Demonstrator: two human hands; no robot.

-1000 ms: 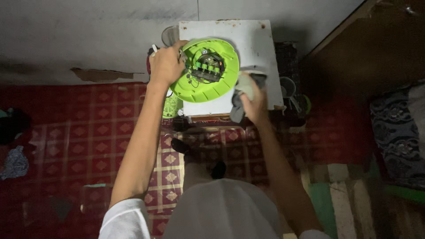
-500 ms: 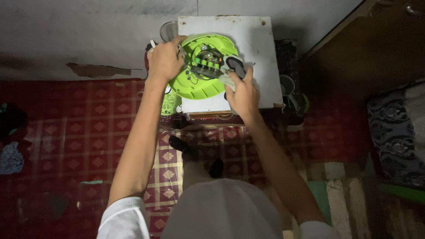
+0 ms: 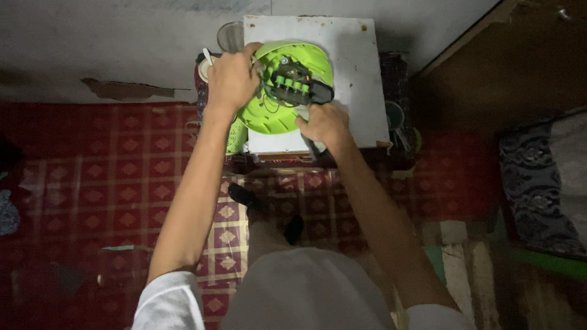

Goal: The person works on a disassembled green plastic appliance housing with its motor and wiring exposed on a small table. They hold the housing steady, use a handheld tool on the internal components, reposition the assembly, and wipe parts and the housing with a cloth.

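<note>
A round lime-green plastic disc (image 3: 269, 116) with a dark electrical unit (image 3: 293, 85) at its centre lies on a white square board (image 3: 354, 73). My left hand (image 3: 231, 78) grips the disc's left rim. At the disc's lower right edge, my right hand (image 3: 324, 125) is closed on a dark tool (image 3: 319, 93) whose tip touches the central unit. Thin wires run around the unit.
A clear glass (image 3: 230, 35) and a cup (image 3: 205, 64) stand left of the board. Dark cups (image 3: 397, 116) sit to its right. A red patterned mat (image 3: 92, 165) covers the floor. A dark patterned cloth (image 3: 538, 183) lies at the right.
My right hand has moved left from the board's right edge onto the disc, bringing the dark tool to the central unit. The left hand stays on the rim.
</note>
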